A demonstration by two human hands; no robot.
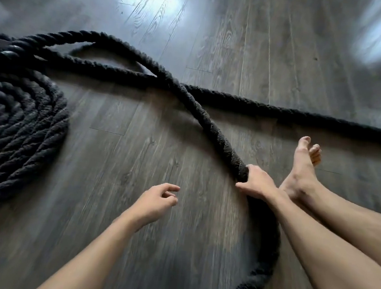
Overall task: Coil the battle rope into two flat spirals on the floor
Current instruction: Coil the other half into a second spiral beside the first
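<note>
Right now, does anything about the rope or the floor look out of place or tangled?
Nothing damaged or spilled. The loose rope crosses over itself mid-floor, right of the flat spiral, leaving a stray loop. The right hand grips that strand; the left hand hovers open.

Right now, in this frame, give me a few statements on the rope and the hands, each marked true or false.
1. The right hand grips the rope. True.
2. The left hand holds the rope too. False: it holds nothing, its fingers loosely curled over the floor.
3. One flat spiral lies coiled at the left. True.
4. A second finished spiral lies by the foot. False: there the rope only bends in one loose arc.
</note>
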